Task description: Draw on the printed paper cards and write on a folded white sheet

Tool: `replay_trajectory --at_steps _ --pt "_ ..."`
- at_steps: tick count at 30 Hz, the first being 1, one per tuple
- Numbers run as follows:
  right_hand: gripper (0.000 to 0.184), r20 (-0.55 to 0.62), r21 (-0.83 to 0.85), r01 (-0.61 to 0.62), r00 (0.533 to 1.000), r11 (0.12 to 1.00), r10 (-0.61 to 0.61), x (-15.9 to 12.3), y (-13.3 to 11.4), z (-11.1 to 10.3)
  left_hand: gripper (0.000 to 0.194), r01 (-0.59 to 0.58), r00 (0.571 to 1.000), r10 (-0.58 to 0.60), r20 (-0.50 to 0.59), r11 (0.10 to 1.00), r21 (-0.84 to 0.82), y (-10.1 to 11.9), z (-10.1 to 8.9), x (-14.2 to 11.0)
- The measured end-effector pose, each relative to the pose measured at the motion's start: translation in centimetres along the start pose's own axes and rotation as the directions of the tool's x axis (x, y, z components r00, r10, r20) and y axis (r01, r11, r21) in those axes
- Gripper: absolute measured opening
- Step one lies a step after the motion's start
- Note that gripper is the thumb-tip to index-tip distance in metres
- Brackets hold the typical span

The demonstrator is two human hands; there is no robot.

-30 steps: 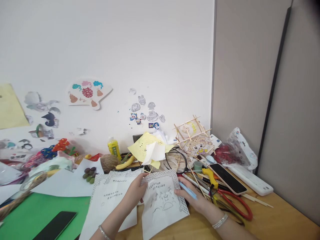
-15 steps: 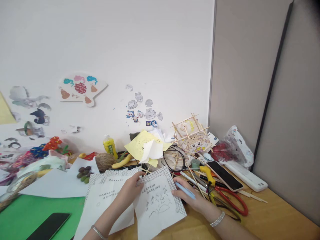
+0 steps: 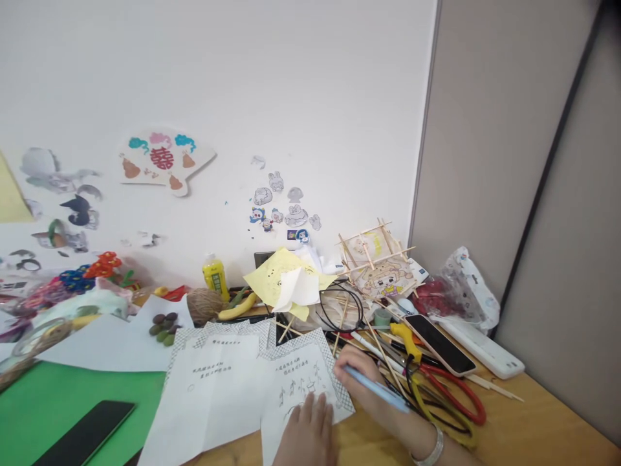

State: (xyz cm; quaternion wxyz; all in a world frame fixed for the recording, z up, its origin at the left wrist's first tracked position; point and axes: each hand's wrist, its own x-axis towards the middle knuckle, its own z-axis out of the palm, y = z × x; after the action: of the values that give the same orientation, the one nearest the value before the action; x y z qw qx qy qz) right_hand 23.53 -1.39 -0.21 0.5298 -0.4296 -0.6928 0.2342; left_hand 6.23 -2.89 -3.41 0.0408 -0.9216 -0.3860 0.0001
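Note:
My left hand (image 3: 308, 427) lies flat, fingers stretched out, over the lower part of a paper sheet (image 3: 291, 362) with handwriting, plant drawings and a cross-hatched border. My right hand (image 3: 361, 382) is closed around a light blue pen (image 3: 376, 386) at that sheet's right border. Whether the pen tip touches the paper is hidden by my fingers. Left of this sheet lies a second paper (image 3: 213, 395) with a similar hatched border, two lines of writing and a title.
Scissors with red handles (image 3: 460, 398), a yellow glue gun (image 3: 406, 340) and a phone (image 3: 440, 345) lie to the right. Behind are wooden sticks, a stick-framed lantern (image 3: 381, 259), a yellow paper (image 3: 266, 275) and a bottle (image 3: 215, 277). Another phone (image 3: 87, 433) rests on a green sheet (image 3: 29, 401).
My left hand has left the sheet's upper left corner and come down flat onto its lower part. My right hand still holds the pen, now tilted differently. The view has shifted slightly.

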Motion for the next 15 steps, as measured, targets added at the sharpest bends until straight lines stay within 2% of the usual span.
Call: replay_trajectory --at_steps 2,4,5,7,9,12,15 --pt "0.035 0.135 0.052 -0.152 0.98 0.987 0.144 -0.3 0.7 0.6 0.045 -0.003 0.999 0.005 -0.041 0.999 0.05 -0.9 1.5 0.4" --pt "0.032 0.247 0.106 -0.31 0.928 0.945 0.278 -0.3 1.5 1.4 0.047 -0.02 0.995 0.027 -0.097 0.997 0.07 -1.6 2.7 0.7" --pt "0.028 0.263 0.117 -0.352 0.912 0.929 0.313 -0.3 1.9 1.7 0.047 -0.031 0.993 0.039 -0.115 0.997 0.072 -1.7 3.1 0.8" --pt "0.023 0.204 0.073 -0.344 0.924 0.936 0.324 -0.3 2.3 2.0 0.047 -0.047 0.99 0.055 -0.13 0.997 0.064 -1.7 3.4 0.8" --pt "0.025 0.13 -0.051 -0.273 0.952 0.961 0.277 -0.3 2.4 2.0 0.046 -0.058 0.992 0.063 -0.108 0.997 0.051 -1.5 3.4 0.7" --pt "0.026 0.138 -0.166 -0.196 0.966 0.966 0.22 -0.4 2.4 1.9 0.045 -0.069 0.994 0.073 -0.087 0.996 0.051 -1.4 3.4 0.5" --pt "0.025 0.176 -0.153 -0.184 0.962 0.971 0.21 -0.7 2.8 1.9 0.034 -0.039 0.975 0.057 -0.216 0.995 0.088 -1.6 4.2 0.3"
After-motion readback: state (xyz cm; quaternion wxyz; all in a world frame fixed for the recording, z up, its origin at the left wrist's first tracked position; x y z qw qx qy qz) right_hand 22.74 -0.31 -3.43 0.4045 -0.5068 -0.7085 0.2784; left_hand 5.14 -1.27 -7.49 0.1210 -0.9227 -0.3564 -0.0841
